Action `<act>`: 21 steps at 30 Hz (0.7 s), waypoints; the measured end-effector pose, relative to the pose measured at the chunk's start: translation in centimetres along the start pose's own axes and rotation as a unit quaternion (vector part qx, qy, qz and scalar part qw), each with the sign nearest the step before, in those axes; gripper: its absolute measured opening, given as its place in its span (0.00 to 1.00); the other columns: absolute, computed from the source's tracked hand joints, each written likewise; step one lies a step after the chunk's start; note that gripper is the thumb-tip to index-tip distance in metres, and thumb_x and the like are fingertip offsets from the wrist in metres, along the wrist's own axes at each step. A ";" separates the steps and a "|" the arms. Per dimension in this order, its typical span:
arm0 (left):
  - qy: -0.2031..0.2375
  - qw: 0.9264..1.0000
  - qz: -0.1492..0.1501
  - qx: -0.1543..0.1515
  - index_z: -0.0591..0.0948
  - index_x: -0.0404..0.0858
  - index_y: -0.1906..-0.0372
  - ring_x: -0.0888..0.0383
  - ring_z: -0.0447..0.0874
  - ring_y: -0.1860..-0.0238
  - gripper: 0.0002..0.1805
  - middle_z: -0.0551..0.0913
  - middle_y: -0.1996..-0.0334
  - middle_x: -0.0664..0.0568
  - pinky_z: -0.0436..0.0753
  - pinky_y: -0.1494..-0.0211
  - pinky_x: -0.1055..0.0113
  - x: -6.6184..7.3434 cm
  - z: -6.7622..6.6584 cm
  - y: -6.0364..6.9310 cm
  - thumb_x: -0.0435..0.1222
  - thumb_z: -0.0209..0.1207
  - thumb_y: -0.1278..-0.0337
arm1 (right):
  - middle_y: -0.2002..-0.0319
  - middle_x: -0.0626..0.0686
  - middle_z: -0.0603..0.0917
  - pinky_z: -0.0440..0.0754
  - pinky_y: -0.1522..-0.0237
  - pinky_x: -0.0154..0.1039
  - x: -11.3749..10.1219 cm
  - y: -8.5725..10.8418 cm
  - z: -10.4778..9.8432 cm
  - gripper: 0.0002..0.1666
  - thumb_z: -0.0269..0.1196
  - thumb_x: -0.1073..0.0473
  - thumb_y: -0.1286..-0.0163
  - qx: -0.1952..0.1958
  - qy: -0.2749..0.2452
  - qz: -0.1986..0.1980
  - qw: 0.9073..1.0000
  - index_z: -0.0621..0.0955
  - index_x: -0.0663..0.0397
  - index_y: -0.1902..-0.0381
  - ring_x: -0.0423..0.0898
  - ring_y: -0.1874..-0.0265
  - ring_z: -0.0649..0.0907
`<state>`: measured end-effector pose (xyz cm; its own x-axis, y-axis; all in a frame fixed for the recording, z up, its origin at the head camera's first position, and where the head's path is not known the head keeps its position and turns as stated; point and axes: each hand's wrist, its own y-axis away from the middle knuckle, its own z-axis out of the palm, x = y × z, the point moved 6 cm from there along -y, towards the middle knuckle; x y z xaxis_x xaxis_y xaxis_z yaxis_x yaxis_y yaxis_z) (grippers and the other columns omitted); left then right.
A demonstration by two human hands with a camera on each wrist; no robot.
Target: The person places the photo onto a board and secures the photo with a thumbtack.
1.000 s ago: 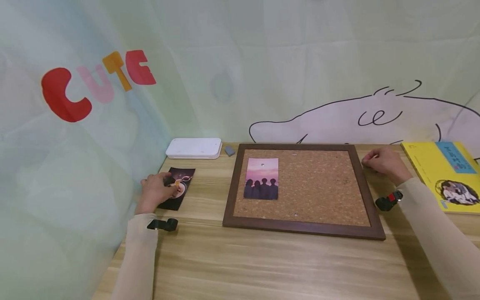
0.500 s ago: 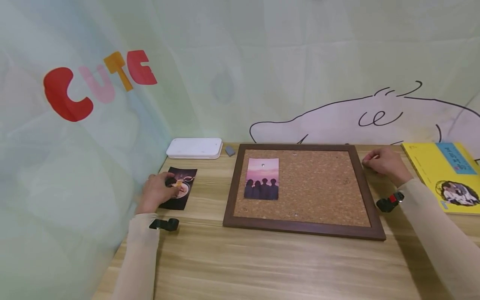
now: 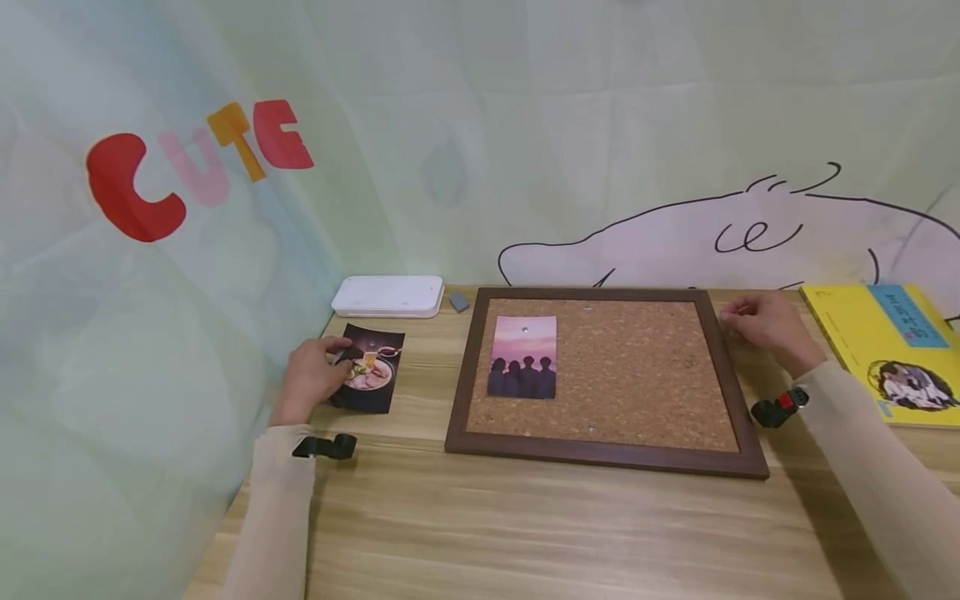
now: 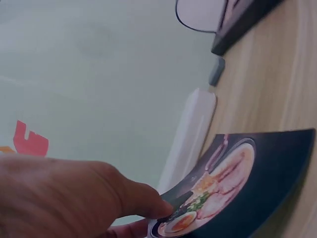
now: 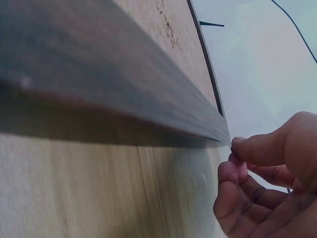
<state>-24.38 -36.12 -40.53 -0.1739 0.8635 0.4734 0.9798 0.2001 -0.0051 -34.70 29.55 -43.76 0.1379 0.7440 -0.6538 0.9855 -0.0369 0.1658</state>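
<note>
My left hand (image 3: 309,377) pinches the left edge of a dark photo (image 3: 372,379) showing a bowl of noodles. In the left wrist view the thumb (image 4: 143,197) lies on top of this photo (image 4: 270,163), whose sheet is bent and partly raised off the table. Beside the right edge of a brown-framed cork board (image 3: 637,375) is my right hand (image 3: 767,323). Its thumb (image 5: 262,146) and curled fingers come together at the tips, with no object visible between them. A pink sunset photo (image 3: 522,354) is fixed to the board's left part by a pin (image 3: 525,330).
A white case (image 3: 387,296) lies at the back left, with a small grey block (image 3: 459,302) next to it. On the right is a yellow book (image 3: 855,333). Printed cloth walls stand behind and to the left of the wooden table (image 3: 525,533).
The noodle photo has shifted right and slightly away, and more of its picture shows. My left hand now grips its left edge rather than reaching over it. My right hand has barely moved.
</note>
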 end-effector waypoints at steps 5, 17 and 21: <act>0.021 1.000 0.017 0.006 0.82 0.29 0.33 0.44 0.82 0.62 0.24 0.83 0.39 0.27 0.77 0.65 0.61 1.3 -0.4 0.2 0.32 0.56 0.31 | 0.50 0.65 0.80 0.79 0.62 0.35 -0.5 0.2 0.2 0.21 0.57 0.55 0.16 0.010 -0.023 -0.002 1.000 0.78 0.68 0.40 0.56 0.53 0.78; 0.054 0.995 0.074 0.047 0.85 0.30 0.36 0.56 0.82 0.74 0.23 0.86 0.46 0.26 0.75 0.75 0.66 3.5 -1.9 0.9 0.28 0.57 0.35 | 0.54 0.62 0.81 0.82 0.65 0.36 -2.0 0.9 0.1 0.21 0.58 0.54 0.16 0.012 -0.031 -0.041 0.999 0.79 0.68 0.41 0.52 0.58 0.79; 0.063 0.992 0.091 0.067 0.85 0.30 0.37 0.56 0.84 0.72 0.22 0.87 0.46 0.27 0.76 0.74 0.67 4.3 -1.7 0.8 0.28 0.58 0.34 | 0.54 0.61 0.82 0.83 0.66 0.36 -2.2 1.1 0.1 0.20 0.58 0.54 0.16 0.015 -0.035 -0.047 0.998 0.79 0.67 0.41 0.51 0.59 0.79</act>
<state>-24.19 -33.09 -36.97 0.0263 0.8278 0.5604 0.9702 0.1140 -0.2139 -33.86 27.81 -42.25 0.0497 0.6966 -0.7158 0.9967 0.0109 0.0798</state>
